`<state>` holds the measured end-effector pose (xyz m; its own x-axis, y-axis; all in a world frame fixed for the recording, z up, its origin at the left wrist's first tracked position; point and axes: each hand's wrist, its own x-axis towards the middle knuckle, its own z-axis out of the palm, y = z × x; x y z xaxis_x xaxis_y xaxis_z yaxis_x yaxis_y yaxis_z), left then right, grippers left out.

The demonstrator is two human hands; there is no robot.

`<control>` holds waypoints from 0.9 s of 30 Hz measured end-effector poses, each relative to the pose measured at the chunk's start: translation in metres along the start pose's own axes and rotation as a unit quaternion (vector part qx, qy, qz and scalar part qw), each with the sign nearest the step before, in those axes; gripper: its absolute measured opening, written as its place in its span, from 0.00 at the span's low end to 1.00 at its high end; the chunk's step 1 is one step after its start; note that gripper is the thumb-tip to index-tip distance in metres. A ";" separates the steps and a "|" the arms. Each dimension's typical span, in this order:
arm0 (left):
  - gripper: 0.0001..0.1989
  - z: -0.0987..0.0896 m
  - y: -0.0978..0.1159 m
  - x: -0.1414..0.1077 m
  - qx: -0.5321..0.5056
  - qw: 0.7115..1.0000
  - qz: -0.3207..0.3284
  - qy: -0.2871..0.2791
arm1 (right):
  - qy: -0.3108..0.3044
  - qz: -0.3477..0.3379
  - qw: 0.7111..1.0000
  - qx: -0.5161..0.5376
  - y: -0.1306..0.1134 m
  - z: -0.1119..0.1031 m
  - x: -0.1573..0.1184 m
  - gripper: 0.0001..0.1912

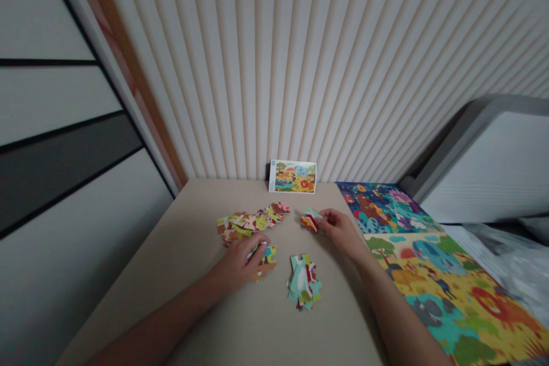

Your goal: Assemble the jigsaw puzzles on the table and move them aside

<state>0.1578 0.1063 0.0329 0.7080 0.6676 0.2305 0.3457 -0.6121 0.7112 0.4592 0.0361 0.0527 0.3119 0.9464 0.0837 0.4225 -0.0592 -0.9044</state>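
Observation:
My right hand [339, 230] pinches a few jigsaw puzzle pieces [309, 221], pale green, red and orange, between thumb and fingers. My left hand [243, 257] is closed, its thumb and forefinger around puzzle pieces [266, 262] in yellow, brown and blue; the fingers partly cover them. Just beyond the left hand spreads a loose heap of puzzle pieces [240, 223] in green, brown and pink, trailing towards the right. Nearer to me, between both forearms, lies a stack of mint-green, white and red pieces [304, 282].
A picture card [295, 176] with animals leans against the pleated wall [274, 68] at the table's [206, 320] back edge. On the right lie a finished yellow animal puzzle [446, 291] and a dark blue puzzle [386, 206]. Beyond them are a grey-white panel [493, 166] and clear plastic [510, 263].

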 end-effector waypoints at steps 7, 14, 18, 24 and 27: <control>0.15 0.001 -0.001 0.001 -0.003 1.000 -0.002 -0.007 | -0.213 -0.001 0.977 0.030 -0.014 0.000 -0.012 0.21; 0.15 0.001 -0.001 0.000 -0.015 1.000 -0.008 -0.010 | 0.029 -0.058 0.966 -0.252 0.018 -0.006 0.003 0.23; 0.15 0.001 0.001 0.001 -0.026 1.000 -0.008 -0.002 | 0.021 -0.058 0.962 -0.267 0.019 -0.003 0.002 0.19; 0.17 -0.001 0.002 0.001 -0.012 1.000 -0.013 0.006 | 0.011 -0.022 1.000 -0.004 0.003 0.003 0.002 0.14; 0.19 -0.003 0.001 0.002 -0.045 0.998 -0.037 0.029 | -0.041 0.004 0.991 0.129 -0.015 0.007 -0.002 0.19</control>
<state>0.1580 0.1086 0.0361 0.6446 0.7348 0.2110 0.3372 -0.5210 0.7841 0.4460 0.0370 0.0628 0.2390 0.9697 0.0510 0.1849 0.0061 -0.9827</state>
